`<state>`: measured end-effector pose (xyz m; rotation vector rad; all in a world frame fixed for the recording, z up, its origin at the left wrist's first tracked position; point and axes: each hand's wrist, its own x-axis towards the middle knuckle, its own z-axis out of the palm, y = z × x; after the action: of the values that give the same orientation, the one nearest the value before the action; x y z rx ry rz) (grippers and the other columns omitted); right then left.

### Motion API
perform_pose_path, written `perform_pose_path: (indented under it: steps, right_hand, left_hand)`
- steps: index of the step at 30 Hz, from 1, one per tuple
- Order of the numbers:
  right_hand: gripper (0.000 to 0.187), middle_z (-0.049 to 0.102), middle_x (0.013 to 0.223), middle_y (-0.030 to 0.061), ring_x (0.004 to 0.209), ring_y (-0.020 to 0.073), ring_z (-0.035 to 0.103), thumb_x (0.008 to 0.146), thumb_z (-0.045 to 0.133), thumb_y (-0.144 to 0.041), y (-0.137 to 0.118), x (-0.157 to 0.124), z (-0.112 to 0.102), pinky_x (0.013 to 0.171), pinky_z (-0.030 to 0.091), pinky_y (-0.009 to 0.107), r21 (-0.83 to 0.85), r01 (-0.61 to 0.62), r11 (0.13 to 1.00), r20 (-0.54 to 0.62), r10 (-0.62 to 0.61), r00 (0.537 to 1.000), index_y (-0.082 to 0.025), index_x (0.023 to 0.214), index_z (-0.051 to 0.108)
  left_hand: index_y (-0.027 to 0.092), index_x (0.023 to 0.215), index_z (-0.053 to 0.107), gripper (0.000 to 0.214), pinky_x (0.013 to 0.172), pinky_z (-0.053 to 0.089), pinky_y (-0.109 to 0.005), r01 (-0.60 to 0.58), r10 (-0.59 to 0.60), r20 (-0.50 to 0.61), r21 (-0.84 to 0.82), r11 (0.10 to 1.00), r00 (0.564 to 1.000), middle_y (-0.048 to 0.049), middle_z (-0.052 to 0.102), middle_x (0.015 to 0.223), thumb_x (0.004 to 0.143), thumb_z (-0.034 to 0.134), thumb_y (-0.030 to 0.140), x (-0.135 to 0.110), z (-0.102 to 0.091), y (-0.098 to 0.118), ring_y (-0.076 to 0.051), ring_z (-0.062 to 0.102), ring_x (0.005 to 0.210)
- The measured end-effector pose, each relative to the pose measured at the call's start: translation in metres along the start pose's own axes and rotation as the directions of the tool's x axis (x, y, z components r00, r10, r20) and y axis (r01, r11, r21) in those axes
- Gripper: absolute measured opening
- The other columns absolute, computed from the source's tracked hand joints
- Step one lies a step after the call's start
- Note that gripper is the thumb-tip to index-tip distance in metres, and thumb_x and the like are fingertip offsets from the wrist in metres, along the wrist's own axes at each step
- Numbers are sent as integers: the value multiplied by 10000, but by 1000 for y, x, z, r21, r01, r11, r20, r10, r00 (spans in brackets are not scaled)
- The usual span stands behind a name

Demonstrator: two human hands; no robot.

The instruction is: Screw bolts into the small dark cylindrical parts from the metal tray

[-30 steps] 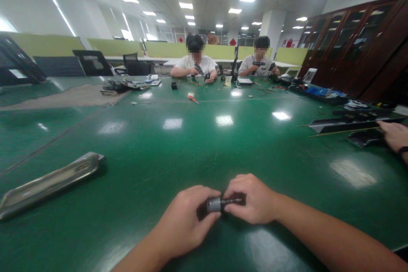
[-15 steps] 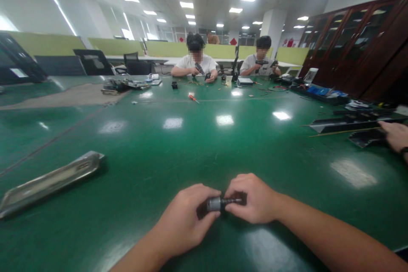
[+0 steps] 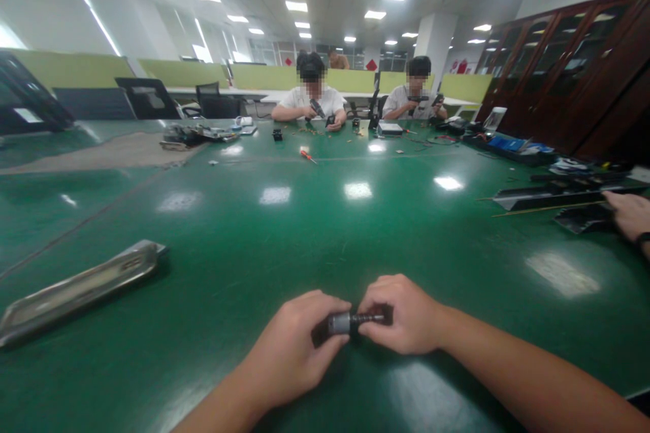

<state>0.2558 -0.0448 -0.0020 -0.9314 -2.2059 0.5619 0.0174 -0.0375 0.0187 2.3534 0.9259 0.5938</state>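
Observation:
A small motor (image 3: 339,323) with a silver-grey cylindrical body lies sideways low over the green table, near its front edge. My left hand (image 3: 299,338) is closed round the left end of that body, thumb below and fingers above. From the right end runs a dark ridged shaft (image 3: 366,318), which looks like a worm screw. My right hand (image 3: 403,316) pinches about this shaft end, and a dark piece shows inside its curled fingers. The palms hide the outer ends of the motor.
A long metal channel (image 3: 84,291) lies at the left. Beyond it, an orange screwdriver (image 3: 307,156) rests mid-table. Two people (image 3: 311,98) sit across, handling tools. Another person's hand (image 3: 630,215) touches dark metal profiles (image 3: 548,197) at the right.
Both hands keep their hold on the motor with almost no movement. The whole view has shifted very slightly.

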Motion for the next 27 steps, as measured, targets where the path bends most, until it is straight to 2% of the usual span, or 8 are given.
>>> perform_pose_path:
  steps: [27]
  right_hand:
    - [75,676,669,6,604,146,591,773,703,-253,0,0,-2,642,427,261,12,-12,1000,-8,12,1000,-179,778,689]
  left_hand:
    - [283,1124,655,272,802,514,-337,-28,29,-27,23,999,999,-1,715,986,861,636,217,-2,0,-4,-182,652,891]
